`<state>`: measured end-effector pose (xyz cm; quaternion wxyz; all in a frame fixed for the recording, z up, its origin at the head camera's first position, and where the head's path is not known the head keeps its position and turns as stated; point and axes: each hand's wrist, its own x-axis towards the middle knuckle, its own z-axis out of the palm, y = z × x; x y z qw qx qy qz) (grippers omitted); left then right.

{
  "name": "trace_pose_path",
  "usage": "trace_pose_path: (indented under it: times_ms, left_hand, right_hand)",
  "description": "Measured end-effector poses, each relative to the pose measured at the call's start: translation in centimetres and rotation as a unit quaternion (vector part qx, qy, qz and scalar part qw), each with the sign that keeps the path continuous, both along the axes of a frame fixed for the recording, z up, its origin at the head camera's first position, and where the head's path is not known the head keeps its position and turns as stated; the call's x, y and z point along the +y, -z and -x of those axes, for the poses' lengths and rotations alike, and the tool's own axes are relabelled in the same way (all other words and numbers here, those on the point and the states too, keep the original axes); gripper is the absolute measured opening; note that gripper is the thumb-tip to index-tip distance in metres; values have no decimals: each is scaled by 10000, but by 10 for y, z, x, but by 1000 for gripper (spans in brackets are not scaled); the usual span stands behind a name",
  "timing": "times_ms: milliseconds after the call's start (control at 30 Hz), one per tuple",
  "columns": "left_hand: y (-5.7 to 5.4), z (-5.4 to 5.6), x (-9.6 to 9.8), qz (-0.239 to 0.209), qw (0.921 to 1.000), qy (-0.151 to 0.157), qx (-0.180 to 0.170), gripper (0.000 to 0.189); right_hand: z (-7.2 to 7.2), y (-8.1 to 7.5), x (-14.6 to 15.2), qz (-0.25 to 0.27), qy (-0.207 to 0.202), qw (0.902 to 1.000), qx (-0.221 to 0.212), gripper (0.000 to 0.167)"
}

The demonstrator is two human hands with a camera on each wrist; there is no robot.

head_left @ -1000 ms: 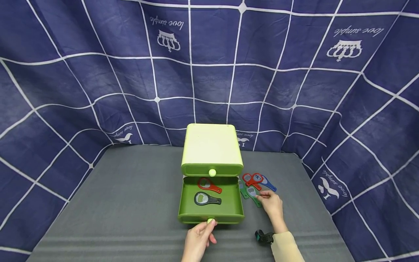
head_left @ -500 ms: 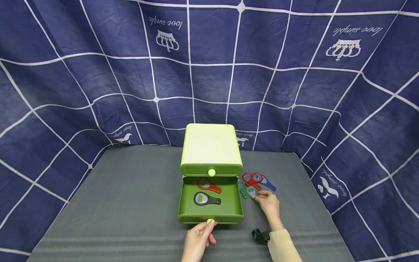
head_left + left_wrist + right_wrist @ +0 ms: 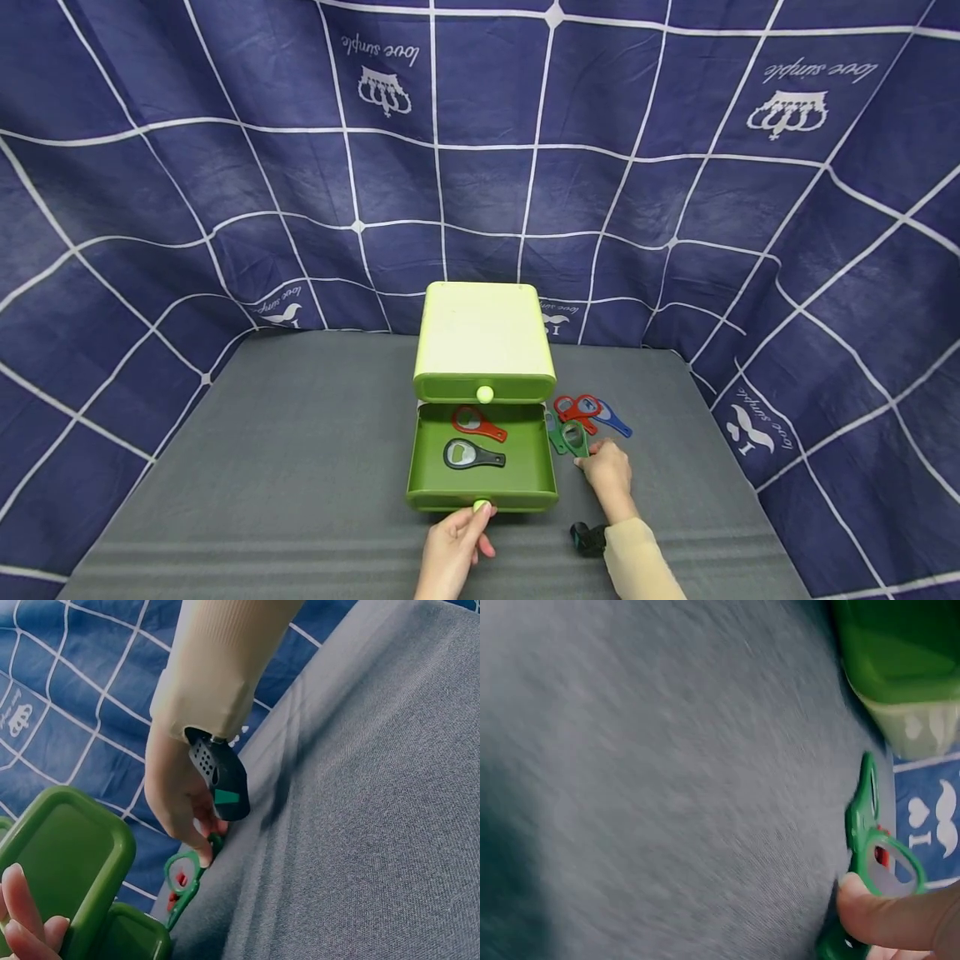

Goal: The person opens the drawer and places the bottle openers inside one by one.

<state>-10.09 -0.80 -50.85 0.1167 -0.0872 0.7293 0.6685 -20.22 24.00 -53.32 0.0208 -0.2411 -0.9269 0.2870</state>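
Note:
My left hand [image 3: 452, 552] pinches the round knob [image 3: 482, 505] of the pulled-out lower green drawer [image 3: 525, 475]. In that drawer lie a red bottle opener [image 3: 491, 431] and a black bottle opener [image 3: 491, 459]. To the right of the drawer, my right hand [image 3: 611, 477] pinches a green bottle opener [image 3: 583, 448] by its handle, the ring end raised. The right wrist view shows the thumb along the handle of this green opener [image 3: 861, 862]. Another green bottle opener [image 3: 556, 435] lies between it and the drawer.
Two overlapping red bottle openers [image 3: 581, 409] and a blue bottle opener [image 3: 617, 422] lie behind the right hand. The light-green cabinet [image 3: 483, 333] has its upper drawer [image 3: 450, 390] closed. A blue curtain [image 3: 487, 192] with white lines surrounds the grey tabletop [image 3: 315, 433].
The right hand has taken hold of the green bottle opener's handle, tilted its ring end up, and shifted slightly left and nearer. The left hand stays on the knob.

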Motion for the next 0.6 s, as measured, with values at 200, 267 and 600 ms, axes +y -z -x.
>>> trace_pose_path:
  times_ms: [200, 267, 600]
  left_hand:
    - [0, 0, 0, -5, 10000, 24, 6, 42]
    - [0, 0, 0, 4, 10000, 18, 13, 42]
    - [1, 0, 0, -56, 10000, -14, 30, 40]
  right_hand:
    - [-6, 4, -3, 42, -59, 9991, 415, 23]
    - [-9, 6, -3, 119, 16, 9969, 781, 22]
    - [-25, -39, 7, 1382, 229, 9775, 1575, 31]
